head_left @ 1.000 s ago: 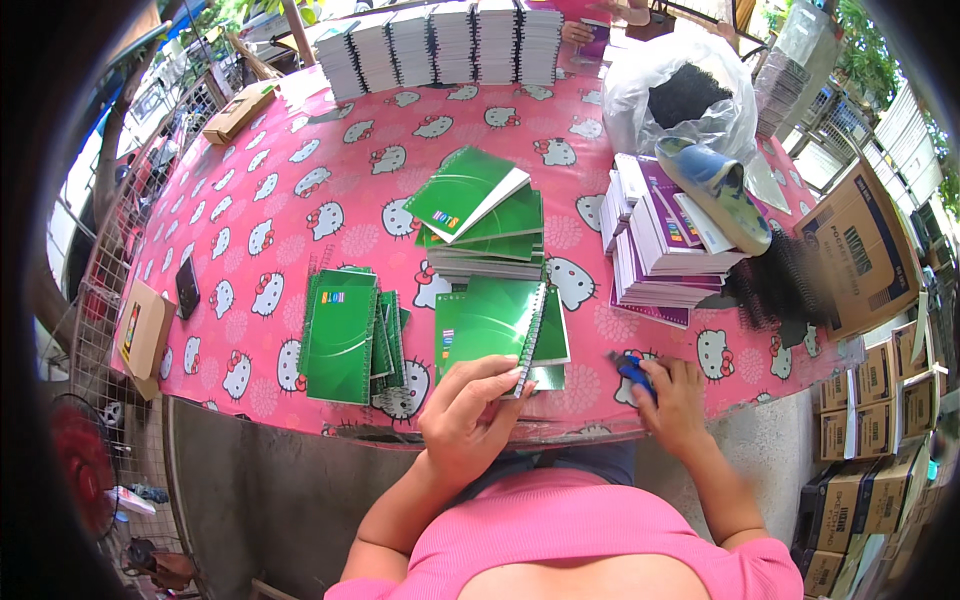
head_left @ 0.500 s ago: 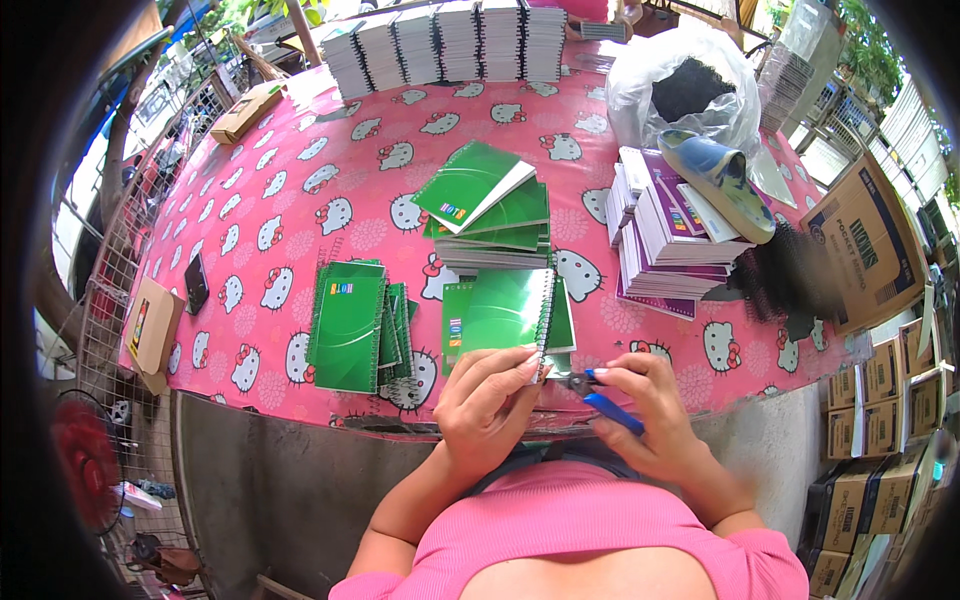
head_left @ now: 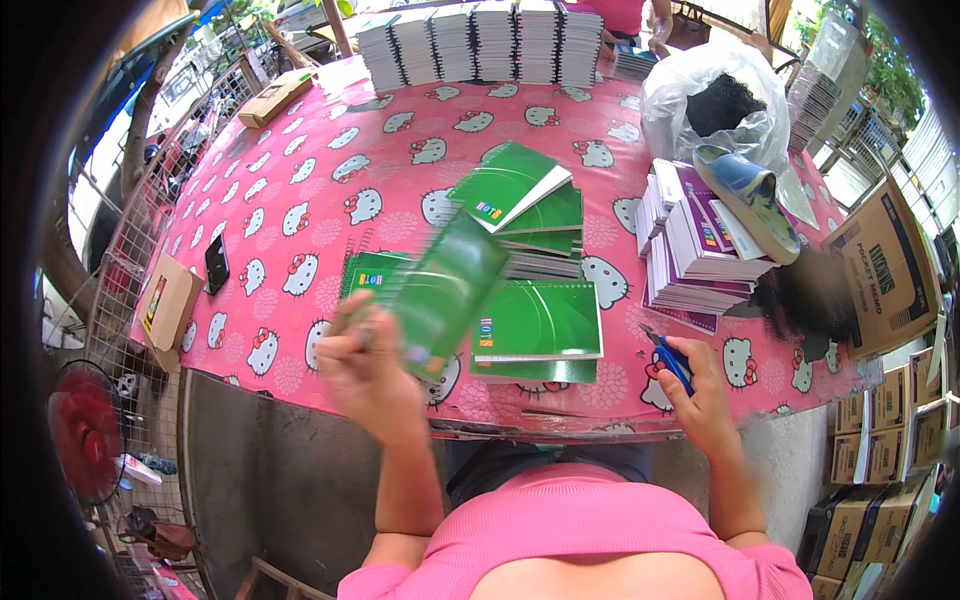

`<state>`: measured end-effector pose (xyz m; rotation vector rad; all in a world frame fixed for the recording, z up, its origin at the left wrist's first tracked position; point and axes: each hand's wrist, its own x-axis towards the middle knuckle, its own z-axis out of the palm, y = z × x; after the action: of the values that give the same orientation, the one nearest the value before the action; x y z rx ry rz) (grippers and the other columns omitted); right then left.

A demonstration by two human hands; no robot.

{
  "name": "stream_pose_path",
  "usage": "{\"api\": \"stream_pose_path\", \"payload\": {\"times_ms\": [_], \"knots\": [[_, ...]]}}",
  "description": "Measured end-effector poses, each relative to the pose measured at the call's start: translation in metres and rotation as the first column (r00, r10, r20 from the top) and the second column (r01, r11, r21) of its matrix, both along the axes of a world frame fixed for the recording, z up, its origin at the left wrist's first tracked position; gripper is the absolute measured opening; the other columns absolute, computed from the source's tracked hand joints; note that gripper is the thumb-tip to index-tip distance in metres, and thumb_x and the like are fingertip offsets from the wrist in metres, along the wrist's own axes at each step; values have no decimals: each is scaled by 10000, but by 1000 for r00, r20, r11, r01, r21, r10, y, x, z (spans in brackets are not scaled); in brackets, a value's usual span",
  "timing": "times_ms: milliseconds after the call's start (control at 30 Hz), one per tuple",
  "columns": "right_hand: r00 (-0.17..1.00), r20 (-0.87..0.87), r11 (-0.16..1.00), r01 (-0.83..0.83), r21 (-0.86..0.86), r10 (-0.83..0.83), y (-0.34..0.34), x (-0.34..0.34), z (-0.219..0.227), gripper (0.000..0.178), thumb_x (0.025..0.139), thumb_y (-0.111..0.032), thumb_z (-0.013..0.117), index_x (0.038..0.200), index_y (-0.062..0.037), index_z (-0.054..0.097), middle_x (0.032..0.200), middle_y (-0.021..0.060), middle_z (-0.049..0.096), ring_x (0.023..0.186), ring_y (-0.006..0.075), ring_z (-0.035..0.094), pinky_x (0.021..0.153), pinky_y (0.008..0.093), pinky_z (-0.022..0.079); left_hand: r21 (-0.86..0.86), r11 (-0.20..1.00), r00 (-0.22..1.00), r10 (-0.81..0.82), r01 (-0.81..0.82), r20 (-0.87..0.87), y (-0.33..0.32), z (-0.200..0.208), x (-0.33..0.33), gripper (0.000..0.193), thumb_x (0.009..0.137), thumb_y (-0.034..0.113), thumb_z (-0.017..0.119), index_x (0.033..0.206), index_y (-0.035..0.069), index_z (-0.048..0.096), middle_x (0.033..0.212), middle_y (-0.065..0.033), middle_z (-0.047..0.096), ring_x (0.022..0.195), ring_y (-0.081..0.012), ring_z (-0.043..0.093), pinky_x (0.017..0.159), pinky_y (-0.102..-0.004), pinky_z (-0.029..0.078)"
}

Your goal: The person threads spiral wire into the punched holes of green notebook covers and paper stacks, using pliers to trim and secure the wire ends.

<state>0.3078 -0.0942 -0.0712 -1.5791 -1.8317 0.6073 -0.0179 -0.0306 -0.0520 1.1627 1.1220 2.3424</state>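
A green spiral notebook (head_left: pixel 450 285), smeared by motion, is tilted in the air with my left hand (head_left: pixel 370 365) closed on its edge. Partly behind it lies a pile of green notebooks (head_left: pixel 372 268) on the table's left side. My right hand (head_left: pixel 700 390) is wrapped round blue-handled pliers (head_left: pixel 672 365), their dark jaws pointing up and left over the tabletop. Between my hands lie green notebooks (head_left: pixel 540 320), one on another. Just beyond them rises a taller stack of green notebooks (head_left: pixel 515 185), its top ones fanned out.
Purple-covered notebooks (head_left: pixel 700 250) are stacked at right with a blue patterned shoe-like thing (head_left: pixel 745 195) on top. Behind stand a plastic bag (head_left: pixel 665 105) and rows of notebooks (head_left: pixel 480 45). A carton (head_left: pixel 885 265), black coils (head_left: pixel 810 300) and a phone (head_left: pixel 216 265) lie near the sides. Another person (head_left: pixel 615 15) is beyond.
My left hand has lifted the green notebook off the near pile and carried it left. My right hand has moved right with the pliers, away from the notebook's coil.
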Motion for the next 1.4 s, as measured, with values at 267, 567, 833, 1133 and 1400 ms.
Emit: {"api": "stream_pose_path", "payload": {"times_ms": [267,567,833,1133,1400], "knots": [[999,-30,999,37,12,-37,40,-32,0,607,820,-392,729,1251,3,565,1165,195,579,1061,283,559,901,387,450,-414,806,905,356,-424,-234,5,-77,-99,166,900,127,683,886,24,553,1022,-99,664,892,-123,602,810,-278,494],[906,-422,992,-13,-125,-41,75,-49,-4,389,838,-195,744,1103,30,569,975,102,623,858,150,604,750,308,496,-141,895,864,351,-422,-361,-29,2,-81,340,891,89,656,1198,11,533,1298,-125,540,1216,-215,484,983,-354,404],[856,-507,995,-86,57,103,64,-86,-17,328,847,-2,650,1100,-56,449,934,160,606,893,291,634,751,390,483,-470,872,666,-431,136,-608,-31,0,41,790,814,-78,581,1506,9,212,1542,-188,259,1434,-354,235,1164,-437,177],[964,-144,901,-146,409,222,46,-65,16,429,792,38,686,1177,-25,510,1117,141,582,1061,312,598,901,362,483,-354,934,433,-337,44,-836,-9,33,76,260,766,130,764,1021,91,732,1033,-113,651,1018,-267,576,1030,-429,308],[692,164,664,558,498,-703,89,198,-4,248,773,-189,757,943,-25,682,980,142,640,889,298,630,725,391,503,-379,905,509,-424,196,-749,-4,43,75,169,728,97,772,894,75,752,825,-17,691,788,-180,571,878,-338,360]]}}
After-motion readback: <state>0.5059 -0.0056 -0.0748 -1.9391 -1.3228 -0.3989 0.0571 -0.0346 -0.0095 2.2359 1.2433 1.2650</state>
